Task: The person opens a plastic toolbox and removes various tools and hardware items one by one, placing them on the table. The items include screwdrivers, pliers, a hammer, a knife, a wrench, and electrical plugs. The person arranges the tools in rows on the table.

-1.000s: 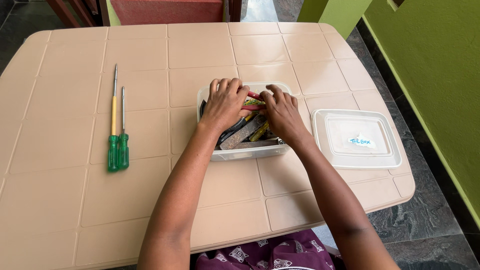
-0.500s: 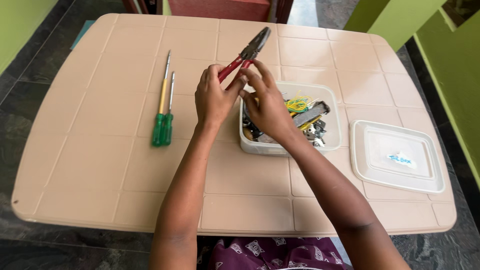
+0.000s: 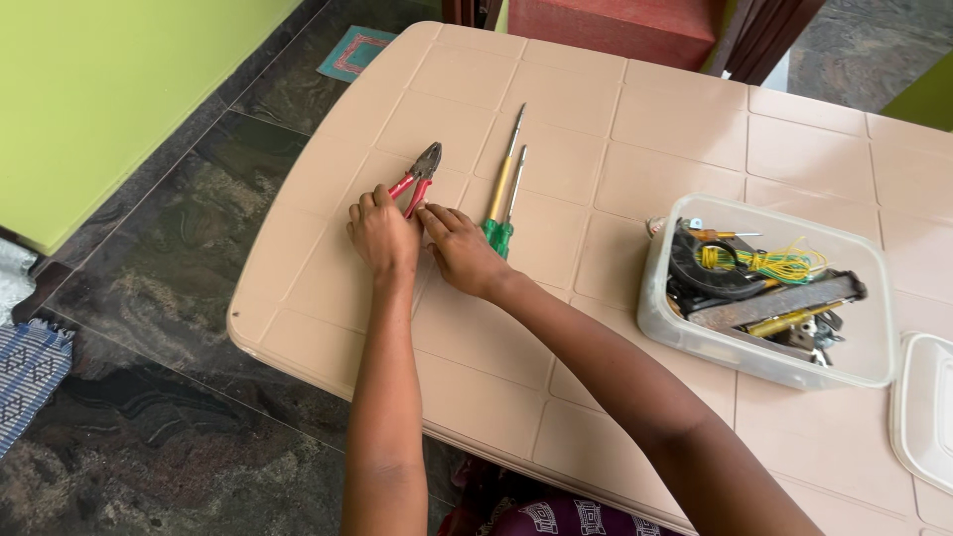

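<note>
Lying flat near the left edge of the beige tiled table (image 3: 596,149), jaws pointing away from the person: red-handled pliers (image 3: 420,175), both handles under fingers. Curling loosely over the nearer handle ends, fingers bent and closed around them: left hand (image 3: 380,234). Resting alongside, fingertips pressing on the right handle, fingers partly extended and not fully closed: right hand (image 3: 459,248); whether gripping or only touching, cannot tell. Lying just right of the pliers, parallel to each other and nearly touching the right hand: two green-handled screwdrivers, the longer screwdriver (image 3: 501,185) with a yellowish shaft section, the shorter screwdriver (image 3: 512,203) beside it, both tips pointing away. Sitting well apart toward the right side of the table: clear plastic container (image 3: 663,303), open, holding a jumble of tools and parts, including a coil of yellow and green wire (image 3: 779,264), a dark ring-shaped item (image 3: 700,273), a flat grey metal bar (image 3: 774,302) lying across, and a yellow-handled tool (image 3: 784,323) beneath it. Lying at the right edge, just beside the container, partly cut off: clear lid (image 3: 923,412). Showing beyond the table's far edge: red chair back (image 3: 615,25). Lying on the dark stone floor: small teal mat (image 3: 355,52).
</note>
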